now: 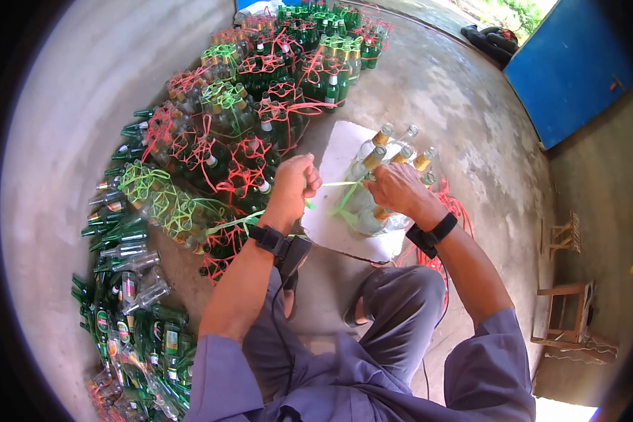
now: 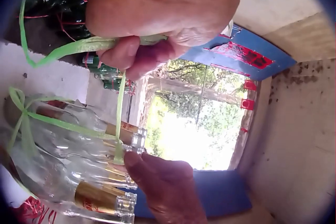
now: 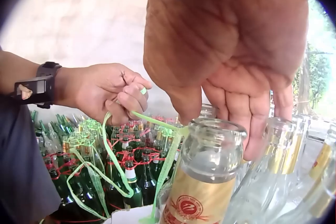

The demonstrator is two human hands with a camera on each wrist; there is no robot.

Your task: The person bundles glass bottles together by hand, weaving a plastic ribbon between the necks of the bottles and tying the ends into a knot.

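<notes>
Several clear glass bottles [image 1: 370,219] with gold neck labels stand grouped on a white slab [image 1: 323,228]. A green plastic strap [image 1: 341,183] runs taut from their necks to my left hand [image 1: 295,184], whose curled fingers grip it. My right hand [image 1: 401,188] is over the bottle tops, its thumb and fingers pinching the strap at one neck. In the right wrist view, the strap [image 3: 167,171] bends at the nearest bottle's neck [image 3: 212,145], and a loose length hangs below the left hand. A knot [image 2: 23,111] shows on the strap around the bottles in the left wrist view.
Bundles of bottles tied with red and green straps [image 1: 250,169] crowd the left side. Loose bottles [image 1: 130,316] lie near the wall. Red strap [image 1: 457,218] is piled right of the slab. A wooden stool [image 1: 566,313] and a blue door [image 1: 570,63] are at the right.
</notes>
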